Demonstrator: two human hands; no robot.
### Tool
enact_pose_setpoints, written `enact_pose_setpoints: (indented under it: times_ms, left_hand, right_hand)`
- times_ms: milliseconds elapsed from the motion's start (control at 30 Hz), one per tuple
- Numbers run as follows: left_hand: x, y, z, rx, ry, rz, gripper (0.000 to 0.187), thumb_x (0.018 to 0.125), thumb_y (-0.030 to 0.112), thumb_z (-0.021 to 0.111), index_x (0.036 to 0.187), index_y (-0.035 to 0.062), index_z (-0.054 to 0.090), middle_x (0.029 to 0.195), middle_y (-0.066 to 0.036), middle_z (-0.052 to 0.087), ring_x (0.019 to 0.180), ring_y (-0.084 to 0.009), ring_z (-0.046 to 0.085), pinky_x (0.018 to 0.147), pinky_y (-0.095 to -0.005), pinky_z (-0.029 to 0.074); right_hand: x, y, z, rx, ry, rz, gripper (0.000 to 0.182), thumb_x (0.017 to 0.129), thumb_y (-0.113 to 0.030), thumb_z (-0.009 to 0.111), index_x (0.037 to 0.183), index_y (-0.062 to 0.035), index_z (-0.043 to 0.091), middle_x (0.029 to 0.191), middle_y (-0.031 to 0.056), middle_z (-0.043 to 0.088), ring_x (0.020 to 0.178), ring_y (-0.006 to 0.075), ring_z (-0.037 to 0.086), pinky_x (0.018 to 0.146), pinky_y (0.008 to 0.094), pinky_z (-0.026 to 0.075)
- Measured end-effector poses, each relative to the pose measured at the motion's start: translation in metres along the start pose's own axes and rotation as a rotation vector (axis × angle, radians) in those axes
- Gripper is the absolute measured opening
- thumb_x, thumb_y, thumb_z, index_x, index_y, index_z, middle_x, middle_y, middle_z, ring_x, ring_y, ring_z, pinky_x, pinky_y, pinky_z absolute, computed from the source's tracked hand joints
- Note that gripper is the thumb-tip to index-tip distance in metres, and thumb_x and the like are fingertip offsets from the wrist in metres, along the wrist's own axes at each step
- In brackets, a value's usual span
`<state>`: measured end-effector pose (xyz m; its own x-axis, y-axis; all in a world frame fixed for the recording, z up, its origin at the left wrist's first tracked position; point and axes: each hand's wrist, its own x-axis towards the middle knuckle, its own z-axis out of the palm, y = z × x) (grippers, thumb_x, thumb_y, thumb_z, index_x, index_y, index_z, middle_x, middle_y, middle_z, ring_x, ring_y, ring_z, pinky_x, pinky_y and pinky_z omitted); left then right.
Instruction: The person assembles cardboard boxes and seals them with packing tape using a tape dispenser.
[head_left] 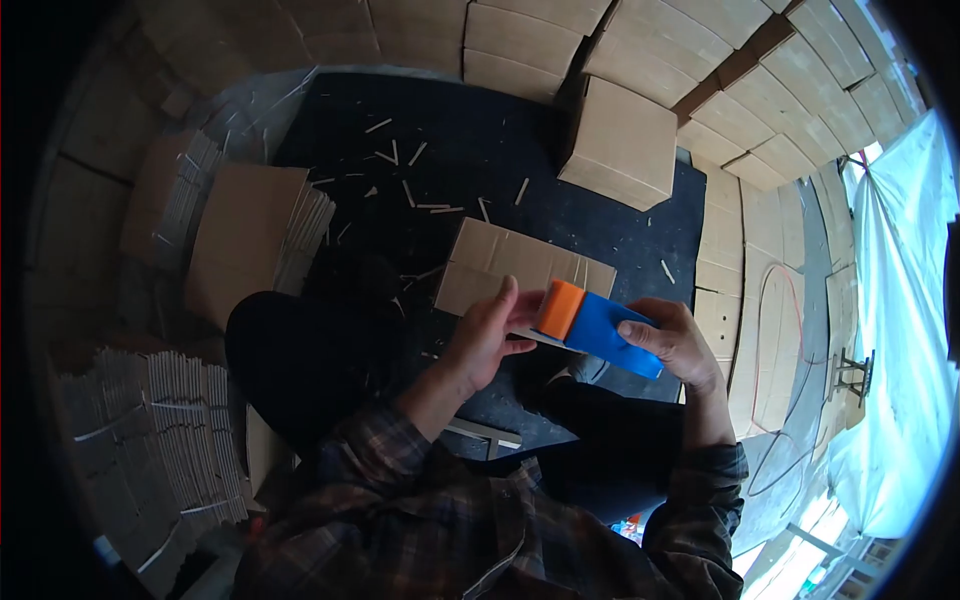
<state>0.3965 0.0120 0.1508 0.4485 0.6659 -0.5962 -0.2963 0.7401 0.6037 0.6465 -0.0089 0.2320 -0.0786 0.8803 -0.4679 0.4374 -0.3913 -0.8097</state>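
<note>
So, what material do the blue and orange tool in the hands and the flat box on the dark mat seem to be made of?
The blue and orange tool, held by the left hand and right hand, looks like smooth moulded plastic: saturated colour, even surface. The flat box looks like matte brown corrugated cardboard, with crease lines. The dark mat may be rubber or fabric; unclear.

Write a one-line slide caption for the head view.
Both hands, left hand and right hand, hold a blue-and-orange tool above a flat cardboard box on a dark mat.

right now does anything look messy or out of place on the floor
Yes: small pale strips lie scattered across the dark mat, beyond the flat cardboard piece near both hands. Nothing looks damaged.
</note>
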Motion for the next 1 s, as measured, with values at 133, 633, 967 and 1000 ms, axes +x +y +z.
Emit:
enact_pose_setpoints:
  times_ms: [133, 633, 967, 1000]
  left_hand:
    - [0.004, -0.005, -0.006, -0.083, -0.036, -0.016, 0.050, 0.098, 0.054, 0.041, 0.114, 0.0108, 0.060, 0.119, -0.007, 0.059, 0.113, -0.0193, 0.054, 0.095, -0.0468, 0.040]
    - [0.055, -0.022, -0.051, -0.106, 0.323, 0.293, 0.017, 0.091, 0.024, 0.064, 0.098, 0.0081, 0.061, 0.083, -0.003, 0.060, 0.075, -0.0094, 0.057, 0.068, -0.0223, 0.045]
    - [0.079, 0.019, -0.144, 0.323, 0.745, 0.436, 0.014, 0.090, 0.018, 0.063, 0.085, 0.0053, 0.062, 0.072, 0.001, 0.057, 0.065, -0.0073, 0.051, 0.060, -0.0229, 0.043]
    - [0.079, 0.020, -0.147, 0.321, 0.745, 0.434, 0.014, 0.090, 0.018, 0.063, 0.085, 0.0053, 0.062, 0.072, 0.001, 0.057, 0.065, -0.0073, 0.051, 0.060, -0.0229, 0.043]
  right_hand:
    - [0.009, -0.002, 0.007, -0.118, -0.026, 0.043, 0.069, 0.075, -0.058, 0.073, 0.104, 0.0041, 0.068, 0.091, 0.0179, 0.070, 0.083, 0.0272, 0.068, 0.077, 0.0345, 0.054]
    - [0.053, -0.034, 0.039, -0.256, -0.168, 0.098, 0.053, 0.082, -0.047, 0.071, 0.100, 0.0035, 0.070, 0.087, 0.0167, 0.070, 0.074, 0.0226, 0.067, 0.071, 0.0311, 0.053]
    - [0.088, -0.060, 0.058, -0.478, -0.201, 0.242, 0.051, 0.087, -0.046, 0.067, 0.106, 0.0006, 0.070, 0.095, 0.0164, 0.071, 0.080, 0.0244, 0.069, 0.077, 0.0313, 0.056]
    - [0.090, -0.060, 0.060, -0.480, -0.202, 0.243, 0.051, 0.087, -0.046, 0.067, 0.106, 0.0006, 0.070, 0.095, 0.0164, 0.071, 0.080, 0.0244, 0.069, 0.077, 0.0313, 0.056]
